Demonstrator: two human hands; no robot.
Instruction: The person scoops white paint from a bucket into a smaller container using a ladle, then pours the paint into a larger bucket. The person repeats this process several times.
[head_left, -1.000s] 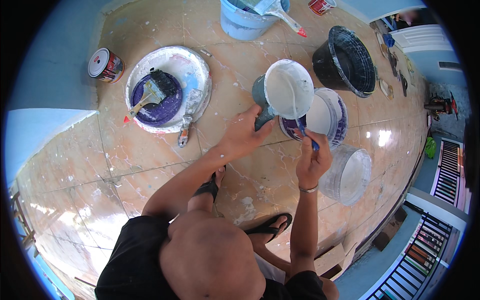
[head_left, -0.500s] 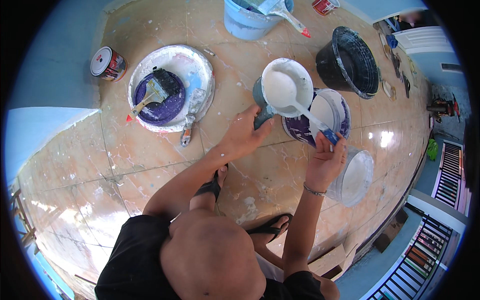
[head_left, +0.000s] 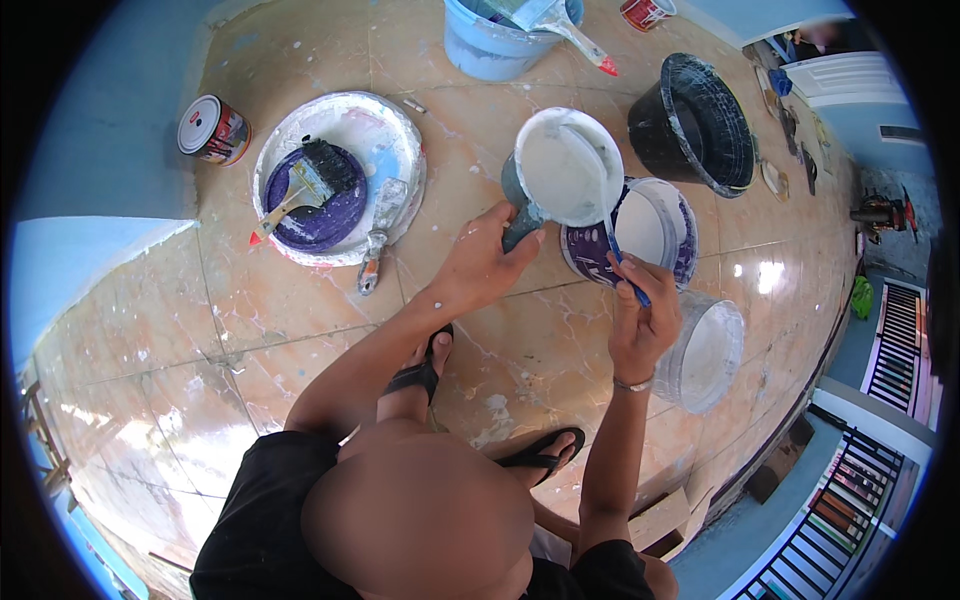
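Clock directions taken from the pot, 12 at top of view. Largest first.

Floor (head_left: 150,310): tan tile, paint-spotted; carries all vessels below except the pot.

White lid (head_left: 380,140): 9 o'clock, flat, paint-crusted.

Black tub (head_left: 655,140): between 2 and 3 o'clock, wall streaked pale.

Blue bucket (head_left: 490,50): 11 o'clock, partly cut off by the view's edge; wide brush (head_left: 575,40) across its rim, red-tipped handle pointing to 4.

Purple tub (head_left: 590,255): between 4 and 5 o'clock, whitish contents; pot overlaps it in view, contact cannot be told.

Clear tub (head_left: 690,365): 5 o'clock, just beside the purple tub, on its near side.

Pot (head_left: 512,185): grey outside, whitish inside, pale liquid within; held up by its handle.

Purple lid (head_left: 330,225): lies on the white lid, toward its 8 o'clock.

Left hand (head_left: 480,260): between 7 and 8 o'clock; grip clenched round the pot's handle.

Right hand (head_left: 645,320): 5 o'clock; grip grasping the tool by its blue handle.

Can (head_left: 230,135): 9 o'clock, beyond the white lid.

Tool (head_left: 612,238): slants over the pot's rim at 5 o'clock, pale end inside.

Scraper (head_left: 375,255): blade on the white lid, handle past its edge.

Small brush (head_left: 308,185): dark bristles, on the purple lid.
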